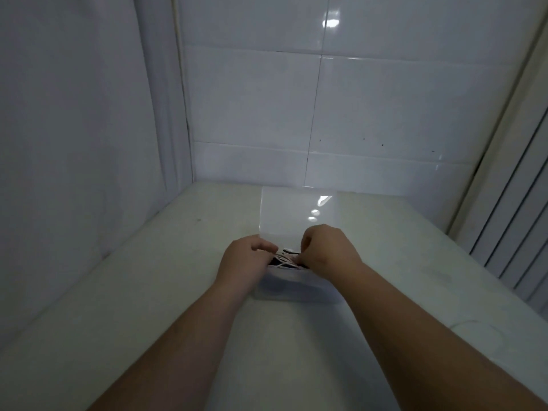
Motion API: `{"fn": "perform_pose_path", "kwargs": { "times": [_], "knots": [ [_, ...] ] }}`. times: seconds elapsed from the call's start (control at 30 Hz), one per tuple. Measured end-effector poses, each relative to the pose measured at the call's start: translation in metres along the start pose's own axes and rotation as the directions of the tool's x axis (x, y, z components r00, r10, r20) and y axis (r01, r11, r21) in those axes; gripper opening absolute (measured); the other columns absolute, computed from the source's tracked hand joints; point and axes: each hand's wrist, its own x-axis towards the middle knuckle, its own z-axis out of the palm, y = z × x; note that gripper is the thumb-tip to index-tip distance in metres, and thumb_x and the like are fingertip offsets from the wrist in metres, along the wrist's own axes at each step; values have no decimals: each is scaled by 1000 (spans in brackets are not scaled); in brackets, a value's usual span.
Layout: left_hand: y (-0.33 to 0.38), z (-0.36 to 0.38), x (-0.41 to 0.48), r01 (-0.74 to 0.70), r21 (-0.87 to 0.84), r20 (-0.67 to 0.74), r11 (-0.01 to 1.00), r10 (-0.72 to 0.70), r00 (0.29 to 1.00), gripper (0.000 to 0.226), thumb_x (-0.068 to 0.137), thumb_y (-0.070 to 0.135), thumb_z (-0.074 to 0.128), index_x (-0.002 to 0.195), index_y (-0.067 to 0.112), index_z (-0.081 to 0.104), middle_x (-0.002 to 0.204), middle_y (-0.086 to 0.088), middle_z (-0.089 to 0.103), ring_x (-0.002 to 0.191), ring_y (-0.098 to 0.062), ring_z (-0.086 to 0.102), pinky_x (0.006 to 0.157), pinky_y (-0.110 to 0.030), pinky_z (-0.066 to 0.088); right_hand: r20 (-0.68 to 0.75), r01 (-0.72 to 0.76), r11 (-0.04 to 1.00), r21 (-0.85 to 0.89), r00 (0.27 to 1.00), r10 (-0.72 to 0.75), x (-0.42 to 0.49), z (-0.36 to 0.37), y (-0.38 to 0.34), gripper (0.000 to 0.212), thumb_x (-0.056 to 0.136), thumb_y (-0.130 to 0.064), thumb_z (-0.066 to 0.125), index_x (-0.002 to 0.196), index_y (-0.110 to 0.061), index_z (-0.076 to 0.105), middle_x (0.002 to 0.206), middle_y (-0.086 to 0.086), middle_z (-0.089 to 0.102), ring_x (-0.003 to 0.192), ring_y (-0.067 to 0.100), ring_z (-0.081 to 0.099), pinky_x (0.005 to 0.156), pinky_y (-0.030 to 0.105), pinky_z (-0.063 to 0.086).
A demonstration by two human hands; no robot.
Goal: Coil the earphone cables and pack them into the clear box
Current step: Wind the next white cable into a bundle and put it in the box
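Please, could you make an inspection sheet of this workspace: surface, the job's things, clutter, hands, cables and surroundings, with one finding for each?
Surface: pale table, with a few faint marks.
Job's things: clear box on the table, with its lid standing open at the far side.
Clutter: nothing seen.
Hands: left hand has its fingers curled at the box's left edge, grip unclear; right hand pinches at the cables from the right.
Cables: black and white earphone cables bunched in the box between the hands; whether they are neatly coiled cannot be told.
Surroundings: white tiled wall behind, white cloth on the left, ribbed panel on the right.
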Motion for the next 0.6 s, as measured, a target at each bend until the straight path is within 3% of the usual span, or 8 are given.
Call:
{"fn": "perform_pose_path", "kwargs": {
  "times": [0.07,0.13,0.23,0.33,0.5,0.6],
  "knots": [
    [-1,-2,0,-13,8,14,1000,12,1000,24,79,9,59,75,29,72,83,8,71,82,-13,65,67,-20,44,-65,10,996,87,998,-4,-4,-1,2,8,83,-25,68,87,-18,66,93,3,68,89,21,61,68,26,42],
    [-3,-3,2,-56,124,30,991,52,998,22,81,16,57,84,28,75,110,5,69,107,-17,61,83,-24,44,-105,31,993,112,994,-19,-8,-1,3,4,85,-24,63,87,-21,65,94,2,68,88,21,61,68,26,41],
    [-4,-4,0,-139,367,43,920,132,990,29,88,25,51,107,26,73,146,3,45,134,-14,41,105,-28,31,-92,57,997,50,994,-52,-12,0,2,11,86,-24,56,91,-24,66,97,2,67,85,22,58,68,26,42],
    [-5,-3,-6,-179,446,56,877,173,983,33,93,26,46,118,26,68,152,7,37,135,-14,39,107,-28,30,-110,50,999,21,993,-47,-17,1,1,18,88,-25,51,97,-23,67,101,4,68,89,25,61,70,27,43],
    [-2,-3,-11,-171,517,68,839,159,985,36,93,25,40,116,25,68,155,8,32,134,-14,40,105,-28,33,10,38,998,-56,999,-38,-19,3,-2,26,91,-24,45,102,-16,67,107,10,68,98,30,61,72,28,40],
    [2,-5,-14,-171,554,77,815,154,985,38,94,27,38,121,26,65,155,8,32,135,-15,40,107,-31,34,-30,56,998,-14,998,-56,-22,-2,-3,25,92,-23,47,103,-14,68,105,10,69,96,29,62,73,27,41]
  ]
}}
